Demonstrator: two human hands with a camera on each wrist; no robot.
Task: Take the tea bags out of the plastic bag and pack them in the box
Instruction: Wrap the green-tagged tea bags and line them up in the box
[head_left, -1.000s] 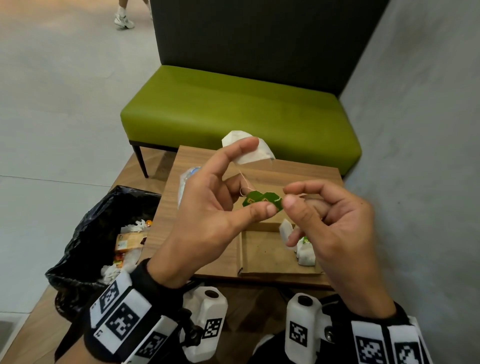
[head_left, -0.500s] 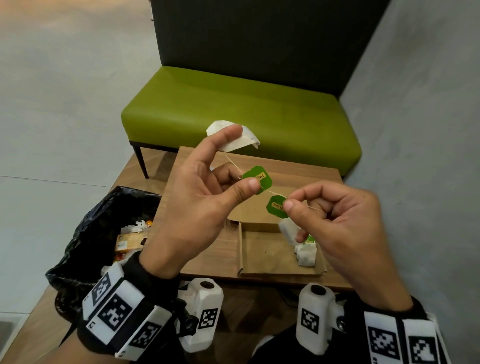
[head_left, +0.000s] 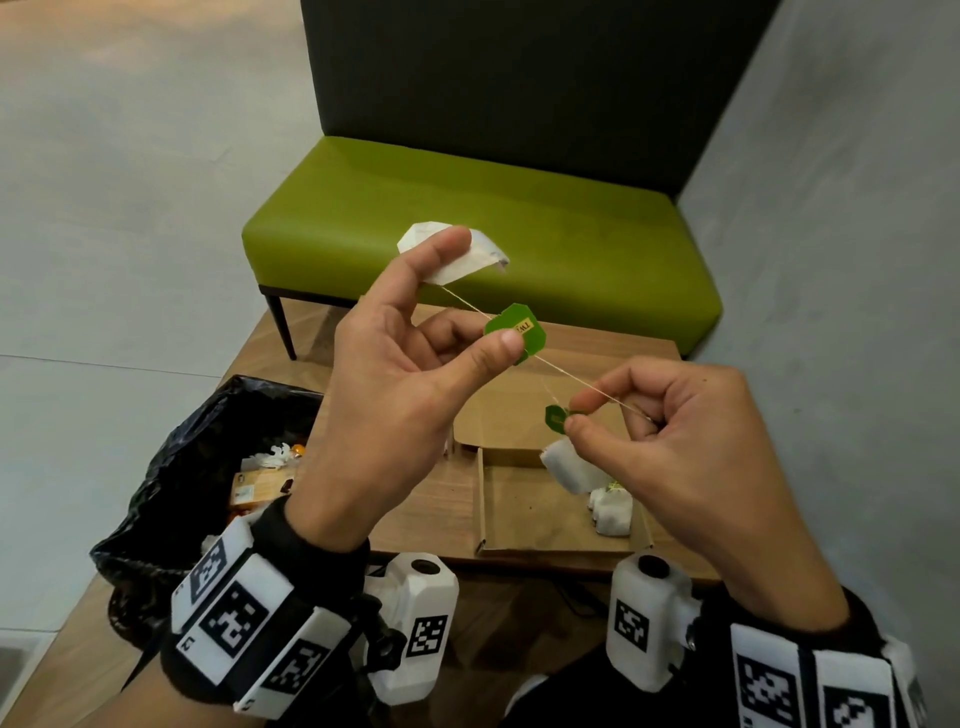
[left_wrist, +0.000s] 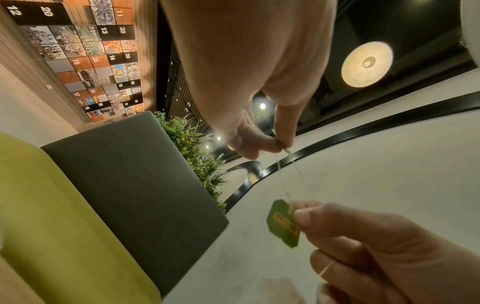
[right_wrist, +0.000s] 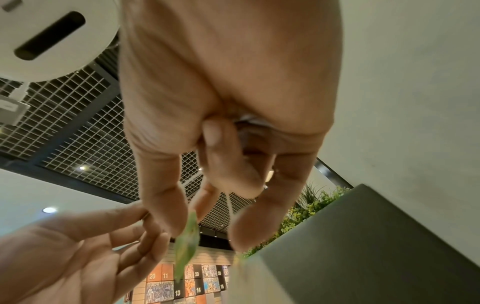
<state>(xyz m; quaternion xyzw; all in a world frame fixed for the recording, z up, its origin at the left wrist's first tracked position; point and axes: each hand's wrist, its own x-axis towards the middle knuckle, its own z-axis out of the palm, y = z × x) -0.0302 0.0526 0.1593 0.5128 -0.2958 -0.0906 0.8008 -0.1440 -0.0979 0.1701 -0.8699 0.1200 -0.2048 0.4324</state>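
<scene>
While both hands work mid-air untangling strings, left hand (head_left: 384, 395) pinches a green tag (head_left: 515, 332), its tea bag (head_left: 457, 254) at 12; right hand (head_left: 691, 457) pinches the other tag (head_left: 556, 417). Box (head_left: 524, 519) sits at 6.

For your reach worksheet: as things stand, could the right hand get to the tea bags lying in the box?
Probably not yet. The right hand hovers just above the box and its tea bags, with nothing between, but it pinches a tag and strings tangled with those in the left hand.
</scene>
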